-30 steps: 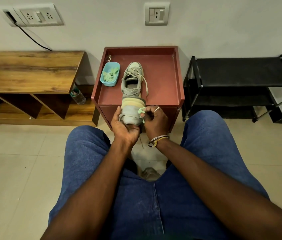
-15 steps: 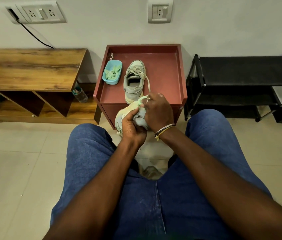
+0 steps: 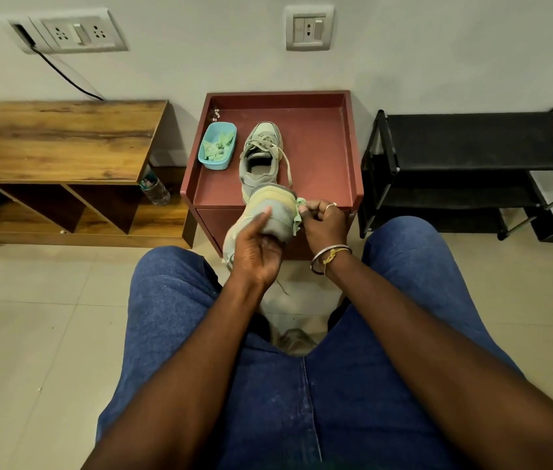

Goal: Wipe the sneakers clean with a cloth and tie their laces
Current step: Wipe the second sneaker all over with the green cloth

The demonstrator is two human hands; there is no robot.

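Grey sneaker [image 3: 270, 212], sole up, just in front of the red table [image 3: 349, 147]: left hand [image 3: 258, 252] curled round it, right hand [image 3: 322, 222] pinching the green cloth [image 3: 299, 212] against its edge. Wiping likely mid-way; second sneaker [image 3: 261, 157] on the table, laces loose, not yet tied.

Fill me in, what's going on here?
A seated person in blue jeans is wiping a sneaker. The left hand grips a grey sneaker with a yellowish sole, sole up, while the right hand pinches a small green cloth against its edge. The second grey sneaker sits on the red tray-top side table, laces loose, beside a blue plastic tub of green cloth pieces.
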